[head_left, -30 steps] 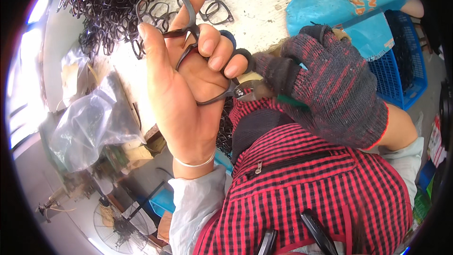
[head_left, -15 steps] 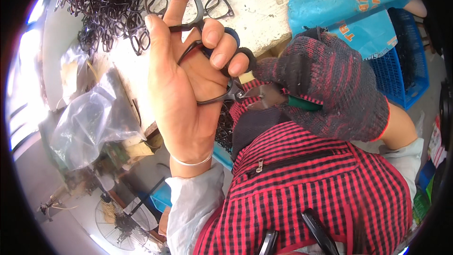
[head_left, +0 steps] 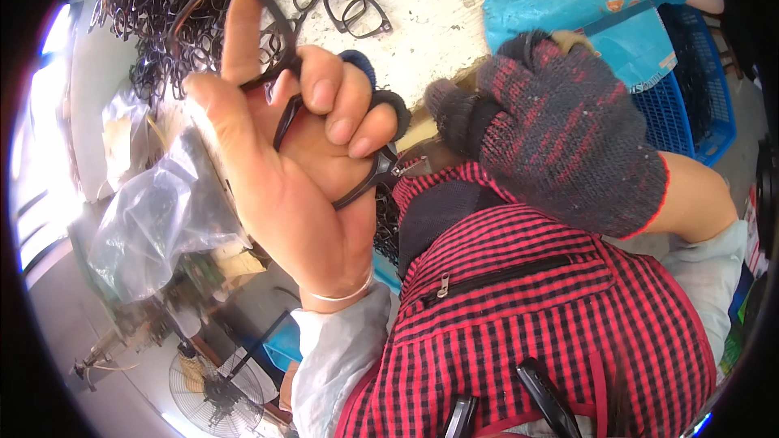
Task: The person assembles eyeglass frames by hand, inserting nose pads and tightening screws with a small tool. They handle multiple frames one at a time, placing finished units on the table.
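My bare left hand [head_left: 300, 130] is closed on a dark eyeglass frame [head_left: 294, 26]. One rim surrounds my raised index finger; other parts of the frame cross the palm, partly hidden by curled fingers. Dark bands [head_left: 391, 109] wrap some of these fingers. To its right, my right hand [head_left: 560, 130], in a grey and red knit glove, is closed round a hand tool. Only the tool's blurred metal head [head_left: 430, 157] shows, close to the end of the eyeglass frame below my left fingers; the glove hides its handle.
A heap of dark eyeglass frames [head_left: 146, 0] covers the worktable's far left, with several loose frames [head_left: 345, 0] beside it. A blue sheet [head_left: 560, 0] and blue crate [head_left: 690, 89] are at right. Clear plastic [head_left: 154, 211] hangs left, above a fan [head_left: 215, 393].
My left hand has shifted left with the eyeglass frame. The gloved right hand has rolled over, showing its back, and the tool's green handle has gone out of sight.
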The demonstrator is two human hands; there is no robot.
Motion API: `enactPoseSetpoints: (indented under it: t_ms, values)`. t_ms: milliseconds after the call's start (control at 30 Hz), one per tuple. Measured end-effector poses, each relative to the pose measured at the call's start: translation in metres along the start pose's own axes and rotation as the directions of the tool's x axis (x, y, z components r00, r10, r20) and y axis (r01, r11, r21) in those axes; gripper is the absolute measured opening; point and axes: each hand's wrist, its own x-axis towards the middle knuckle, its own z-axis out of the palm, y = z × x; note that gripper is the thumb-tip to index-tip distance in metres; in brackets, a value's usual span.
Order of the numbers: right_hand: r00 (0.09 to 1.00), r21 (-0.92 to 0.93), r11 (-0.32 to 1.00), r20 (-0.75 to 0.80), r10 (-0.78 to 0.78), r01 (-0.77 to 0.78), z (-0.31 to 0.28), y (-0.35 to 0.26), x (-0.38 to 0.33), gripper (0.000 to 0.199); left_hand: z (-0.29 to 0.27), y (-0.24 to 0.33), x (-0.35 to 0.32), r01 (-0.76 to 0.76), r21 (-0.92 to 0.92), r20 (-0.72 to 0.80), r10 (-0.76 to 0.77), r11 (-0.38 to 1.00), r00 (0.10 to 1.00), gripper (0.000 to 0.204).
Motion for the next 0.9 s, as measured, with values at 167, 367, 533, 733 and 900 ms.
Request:
enactPoseSetpoints:
  t_ms: [167,367,533,733,900]
  values:
    - [0.961,0.541,0.801,0.231,0.151,-0.256,0.015,-0.018,-0.011,0.029,-0.001,-0.014,-0.004,-0.307,0.047,-0.009,0.308,0.951,0.951,0.057]
    - [0.973,0.611,0.759,0.16,0.163,-0.228,0.018,-0.026,-0.011,0.029,-0.001,-0.016,-0.007,-0.611,0.227,0.009,0.626,0.758,0.78,0.064]
    - [0.977,0.577,0.788,0.135,0.165,-0.213,0.018,-0.023,-0.007,0.029,0.005,-0.02,-0.011,-0.62,0.244,0.013,0.636,0.746,0.771,0.064]
    - [0.984,0.427,0.887,0.091,0.151,-0.176,0.013,-0.023,-0.005,0.029,0.005,-0.022,-0.013,-0.63,0.225,0.028,0.641,0.743,0.767,0.066]
    - [0.984,0.432,0.884,0.106,0.146,-0.178,0.014,-0.027,0.001,0.029,0.002,-0.02,-0.015,-0.61,0.25,0.005,0.629,0.752,0.777,0.065]
